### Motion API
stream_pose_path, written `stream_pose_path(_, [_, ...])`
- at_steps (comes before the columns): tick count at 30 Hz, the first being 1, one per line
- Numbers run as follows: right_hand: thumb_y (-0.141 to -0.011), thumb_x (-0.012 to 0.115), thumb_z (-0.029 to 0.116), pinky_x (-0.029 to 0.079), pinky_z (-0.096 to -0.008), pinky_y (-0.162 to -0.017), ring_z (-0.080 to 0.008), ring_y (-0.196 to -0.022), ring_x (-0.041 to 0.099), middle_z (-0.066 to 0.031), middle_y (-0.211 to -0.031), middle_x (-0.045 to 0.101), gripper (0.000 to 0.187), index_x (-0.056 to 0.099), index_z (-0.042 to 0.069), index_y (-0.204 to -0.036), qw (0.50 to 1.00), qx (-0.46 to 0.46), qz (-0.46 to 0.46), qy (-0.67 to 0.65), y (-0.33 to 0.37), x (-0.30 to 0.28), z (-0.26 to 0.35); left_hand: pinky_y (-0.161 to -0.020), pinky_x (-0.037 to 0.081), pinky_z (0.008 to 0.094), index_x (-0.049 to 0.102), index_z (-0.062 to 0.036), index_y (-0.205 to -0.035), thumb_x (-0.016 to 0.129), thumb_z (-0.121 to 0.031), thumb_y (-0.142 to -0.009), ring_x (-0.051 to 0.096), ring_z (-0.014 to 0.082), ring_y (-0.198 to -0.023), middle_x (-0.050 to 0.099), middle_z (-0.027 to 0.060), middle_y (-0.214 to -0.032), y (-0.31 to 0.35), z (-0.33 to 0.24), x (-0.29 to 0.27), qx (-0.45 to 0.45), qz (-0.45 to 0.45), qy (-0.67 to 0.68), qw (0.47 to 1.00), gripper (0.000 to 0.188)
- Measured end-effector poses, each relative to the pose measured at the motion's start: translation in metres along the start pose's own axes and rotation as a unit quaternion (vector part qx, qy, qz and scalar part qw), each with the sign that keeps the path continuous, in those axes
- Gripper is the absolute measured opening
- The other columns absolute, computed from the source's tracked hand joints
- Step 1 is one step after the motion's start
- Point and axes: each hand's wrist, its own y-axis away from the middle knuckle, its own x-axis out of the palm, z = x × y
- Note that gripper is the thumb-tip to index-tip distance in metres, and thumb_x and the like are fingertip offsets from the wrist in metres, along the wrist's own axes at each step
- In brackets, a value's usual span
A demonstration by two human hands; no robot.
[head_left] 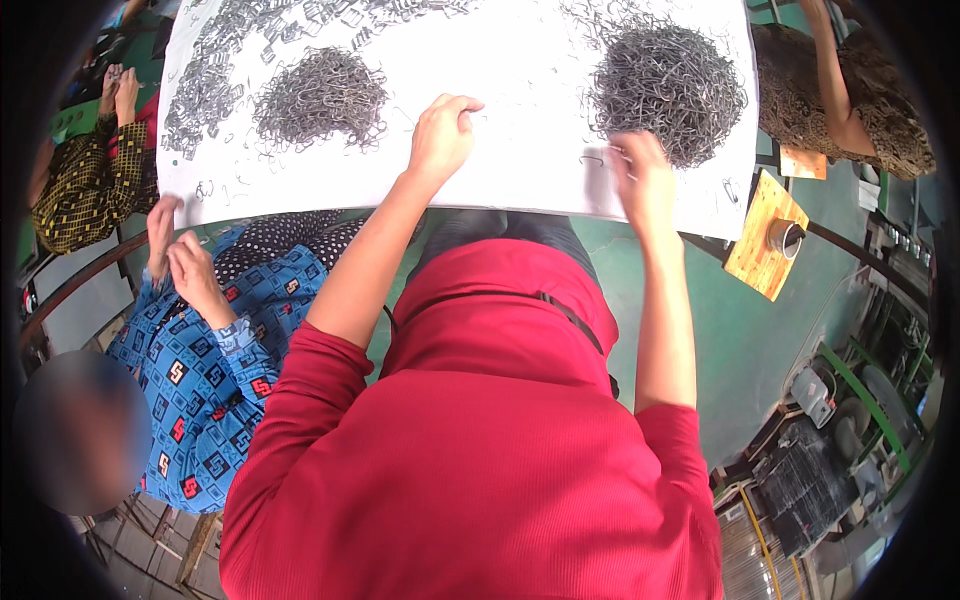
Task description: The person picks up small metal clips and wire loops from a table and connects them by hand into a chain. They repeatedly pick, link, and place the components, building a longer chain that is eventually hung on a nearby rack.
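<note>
Over the middle of the white-topped table (500, 165), my left hand (440, 138) is closed, its fingers curled together. Whatever it may hold is too small to make out. My right hand (645, 180) is at the near left edge of a large heap of dark bent wire hooks (668, 90). Its fingers are bent in toward the thumb and slightly blurred; what is between them cannot be made out. One loose wire hook (592, 158) lies just left of those fingers. A smaller heap of similar wire hooks (325, 95) lies to the left of my left hand.
Many flatter metal pieces (205, 95) spread along the table's far left. Close at my left sits a person in a blue patterned top (215, 400), hands near the table corner. Other people sit at far left and right. A wooden stool (765, 235) bearing a metal cup (786, 237) stands right.
</note>
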Motion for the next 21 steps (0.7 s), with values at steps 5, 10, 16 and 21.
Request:
stream_pose_path(5, [-0.081, 0.053, 0.016, 0.049, -0.0374, -0.067, -0.0281, -0.079, 0.060, -0.0075, -0.085, 0.058, 0.011, 0.060, 0.010, -0.085, 0.983, -0.110, 0.139, 0.051, -0.070, 0.067, 0.026, -0.077, 0.048, 0.0308, 0.065, -0.0075, -0.098, 0.047, -0.002, -0.082, 0.062, 0.0225, -0.084, 0.064, 0.0121, -0.098, 0.003, 0.022, -0.010, -0.039, -0.040, 0.018, 0.998, 0.025])
stream_pose_path(10, [-0.082, 0.047, 0.013, 0.049, -0.0387, -0.069, -0.0281, -0.081, 0.061, -0.0105, -0.086, 0.058, 0.013, 0.058, 0.007, -0.082, 0.945, -0.155, 0.235, 0.167, -0.086, 0.079, 0.031, -0.077, 0.048, 0.0330, 0.065, -0.0077, -0.097, 0.048, 0.000, -0.080, 0.061, 0.0257, -0.084, 0.062, 0.0119, -0.096, 0.008, 0.025, -0.005, -0.014, -0.066, 0.008, 0.998, 0.026])
stream_pose_path(16, [-0.081, 0.050, 0.012, 0.049, -0.0359, -0.064, -0.0270, -0.073, 0.062, -0.0125, -0.084, 0.062, 0.012, 0.058, 0.003, -0.082, 0.972, -0.082, 0.216, 0.046, -0.057, 0.054, 0.022, -0.084, 0.044, 0.0358, 0.063, -0.0077, -0.101, 0.049, 0.003, -0.076, 0.052, 0.0265, -0.098, 0.056, 0.0099, -0.104, 0.001, -0.002, 0.016, 0.051, -0.097, -0.034, 0.993, 0.031])
stream_pose_path(21, [-0.081, 0.059, 0.006, 0.044, -0.0256, -0.056, -0.0121, -0.062, 0.057, -0.0056, -0.072, 0.063, 0.012, 0.062, 0.000, -0.091, 0.940, 0.159, 0.191, -0.235, -0.046, 0.031, 0.018, -0.083, 0.045, 0.0359, 0.065, -0.0060, -0.092, 0.053, 0.002, -0.072, 0.052, 0.0255, -0.097, 0.057, 0.0083, -0.103, -0.017, -0.013, 0.037, 0.167, -0.099, -0.109, 0.975, 0.025])
